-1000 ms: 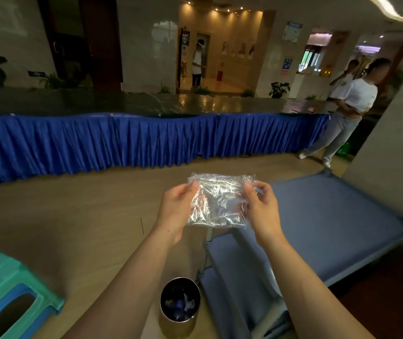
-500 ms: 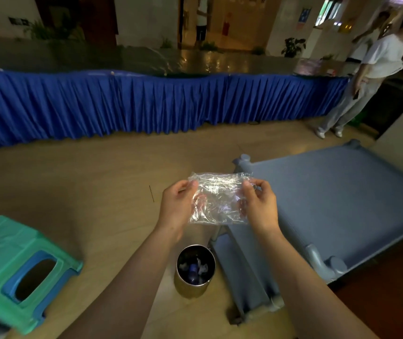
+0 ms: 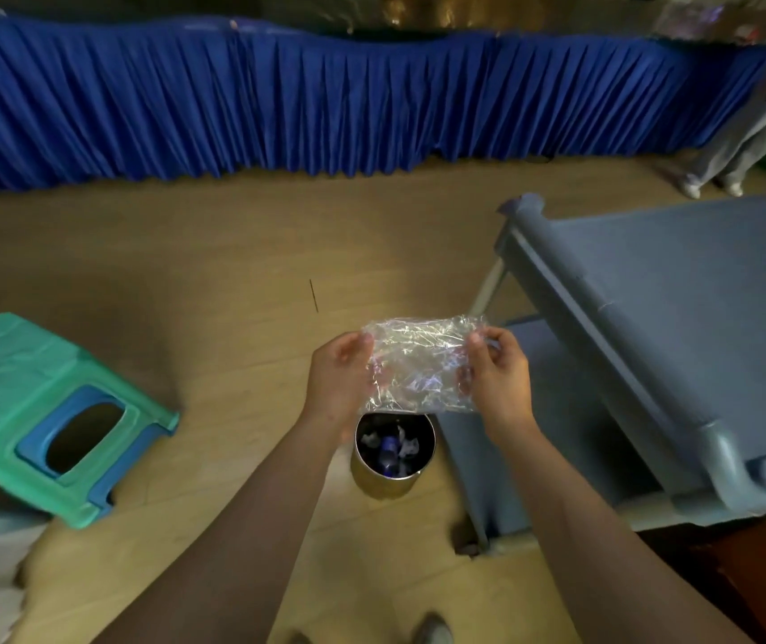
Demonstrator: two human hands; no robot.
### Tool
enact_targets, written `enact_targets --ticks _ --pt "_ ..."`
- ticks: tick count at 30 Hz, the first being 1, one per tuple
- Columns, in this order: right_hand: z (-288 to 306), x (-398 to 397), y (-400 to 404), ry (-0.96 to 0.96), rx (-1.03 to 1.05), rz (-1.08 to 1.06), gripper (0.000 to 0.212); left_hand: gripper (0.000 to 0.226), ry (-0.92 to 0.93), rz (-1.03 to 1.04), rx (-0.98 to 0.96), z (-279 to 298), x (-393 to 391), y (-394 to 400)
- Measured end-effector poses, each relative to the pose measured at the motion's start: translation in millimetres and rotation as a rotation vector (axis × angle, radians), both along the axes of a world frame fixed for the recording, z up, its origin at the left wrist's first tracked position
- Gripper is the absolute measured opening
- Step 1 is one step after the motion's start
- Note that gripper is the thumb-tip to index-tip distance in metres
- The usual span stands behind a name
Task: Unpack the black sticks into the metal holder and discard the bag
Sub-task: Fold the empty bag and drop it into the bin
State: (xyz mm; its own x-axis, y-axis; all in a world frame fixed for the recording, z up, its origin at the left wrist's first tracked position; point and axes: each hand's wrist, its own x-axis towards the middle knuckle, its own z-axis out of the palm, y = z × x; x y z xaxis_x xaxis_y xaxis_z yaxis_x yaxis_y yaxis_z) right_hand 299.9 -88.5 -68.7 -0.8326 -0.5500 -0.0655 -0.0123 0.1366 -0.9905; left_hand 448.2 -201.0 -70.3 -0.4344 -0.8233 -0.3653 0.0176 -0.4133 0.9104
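Holding the crinkled clear plastic bag (image 3: 422, 364) stretched just above the metal bin (image 3: 394, 450), you pinch its left edge with your left hand (image 3: 340, 371) and its right edge with your right hand (image 3: 498, 376); the bin stands on the floor beside the grey cot (image 3: 678, 327).

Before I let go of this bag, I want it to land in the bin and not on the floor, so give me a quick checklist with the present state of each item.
1. Bag held on both sides: ok, left hand and right hand each pinch an edge.
2. Bag emptied of sticks: cannot tell, the plastic is crumpled and shiny.
3. Bin under the bag: ok, its mouth sits just below the bag's lower edge.
4. Bin has room: ok, scraps lie low inside.
5. Bin upright: ok, standing on the floor.
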Motion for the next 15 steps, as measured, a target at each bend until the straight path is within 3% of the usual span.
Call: enact_targets --ticks 3,6,10,15 --pt "-48.3 -11.1 -2.4 0.012 0.023 0.004 0.005 0.011 0.029 0.049 0.048 -49.2 -10.8 0.0" --pt "-105.3 -23.7 -5.5 0.024 0.053 0.007 0.012 0.022 -0.002 0.071 0.071 -106.8 -23.0 -0.7" --pt "-179.3 -36.0 -8.3 0.047 0.094 -0.006 0.009 0.007 0.015 0.127 0.160 -182.0 -35.9 -3.4" --pt "-272.6 -47.6 -16.2 0.049 0.146 -0.028 0.014 0.020 -0.037 0.128 0.205 -279.3 -44.7 -12.4"
